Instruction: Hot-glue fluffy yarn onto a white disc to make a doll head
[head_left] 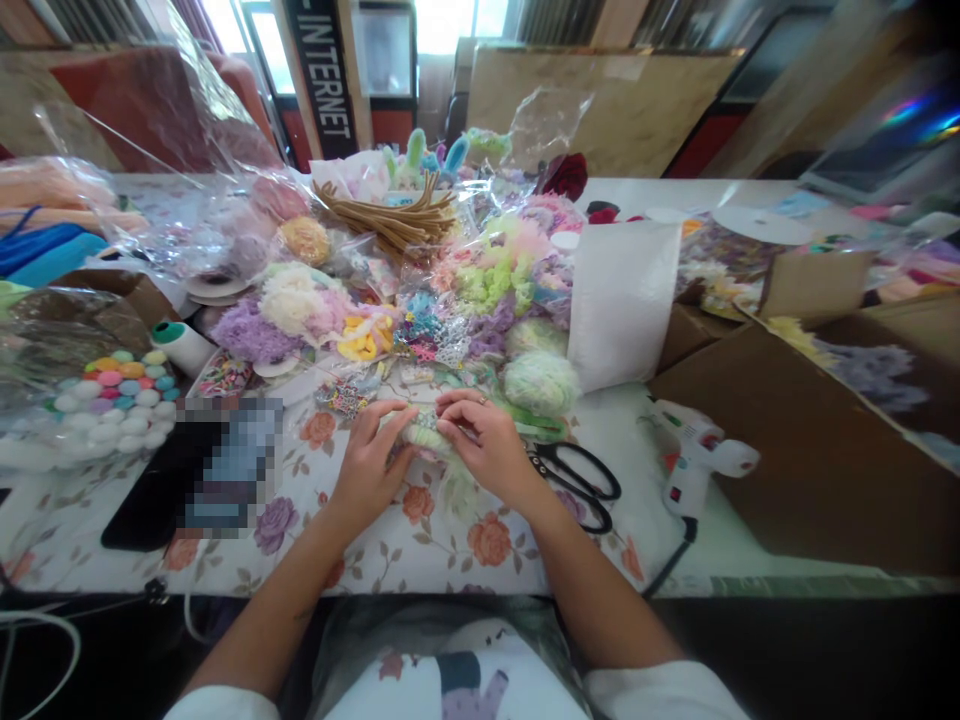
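Both hands meet over the flowered tablecloth [442, 530], closed on a small pale green fuzzy yarn piece [424, 437] with a greyish, bead-like strip along it. My left hand [375, 460] grips its left side between thumb and fingers. At the other side, my right hand [484, 440] pinches the upper edge, its fingertips partly covering the strip. Loose pale yarn hangs below the piece. A pale green ball of yarn [541, 382] lies just beyond my right hand. Black-handled scissors [589, 478] rest beside my right wrist, their blades partly hidden.
A white glue gun [697, 460] stands at right, against a brown cardboard box [795, 450]. Phones [146, 490] and a bag of coloured pompoms [120, 400] lie at left. Yarn heaps [495, 265], charms [442, 330] and brown stems [397, 222] crowd the back.
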